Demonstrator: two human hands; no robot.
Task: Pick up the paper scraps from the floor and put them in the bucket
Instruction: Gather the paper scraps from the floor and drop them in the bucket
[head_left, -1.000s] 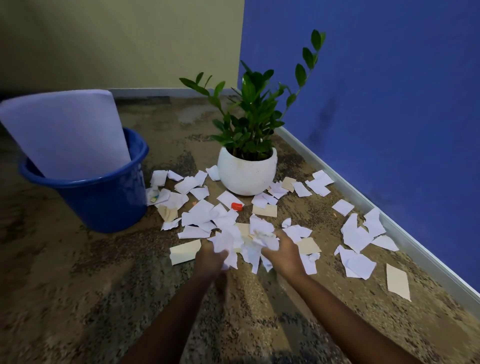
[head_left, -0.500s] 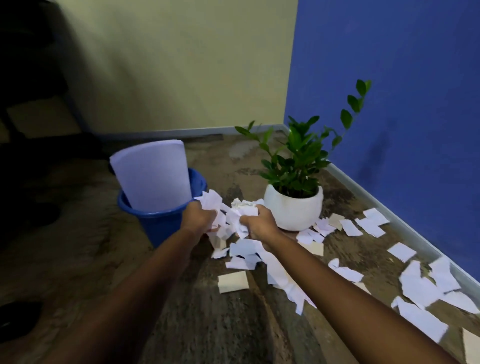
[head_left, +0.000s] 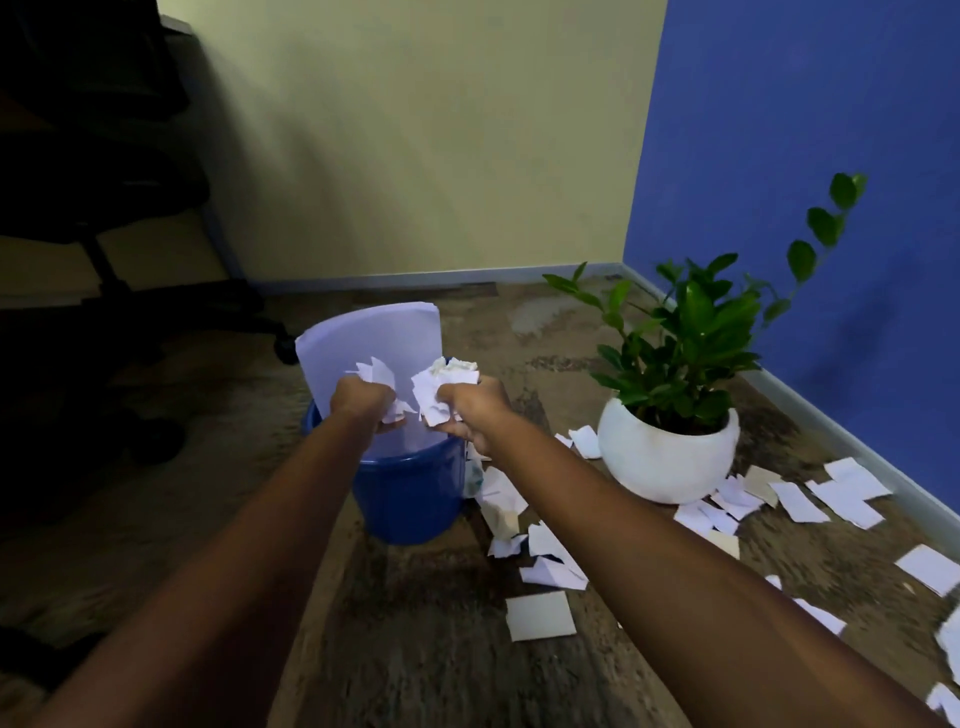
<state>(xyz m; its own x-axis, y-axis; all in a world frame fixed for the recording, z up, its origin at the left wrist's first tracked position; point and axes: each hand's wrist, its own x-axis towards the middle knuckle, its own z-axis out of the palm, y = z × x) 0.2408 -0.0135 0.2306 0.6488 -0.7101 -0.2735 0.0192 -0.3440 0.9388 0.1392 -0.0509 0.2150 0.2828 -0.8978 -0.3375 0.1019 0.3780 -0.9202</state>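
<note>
Paper scraps (head_left: 441, 384) gathered off the floor (head_left: 415, 649) a second ago now hang over the blue bucket (head_left: 410, 493): the left grip (head_left: 358, 400) is clenched round one wad above its mouth, and just right of it the right grip (head_left: 475, 408) clutches another. Only the drop seems left for this load, though many loose scraps (head_left: 540, 616) lie below and right of the right grip.

Both hands, left (head_left: 358, 399) and right (head_left: 475, 408), grip wads of scraps (head_left: 435, 391) right over the bucket (head_left: 410, 493) mid-frame, plant (head_left: 675, 374) at right, more paper (head_left: 540, 616) lower right.
</note>
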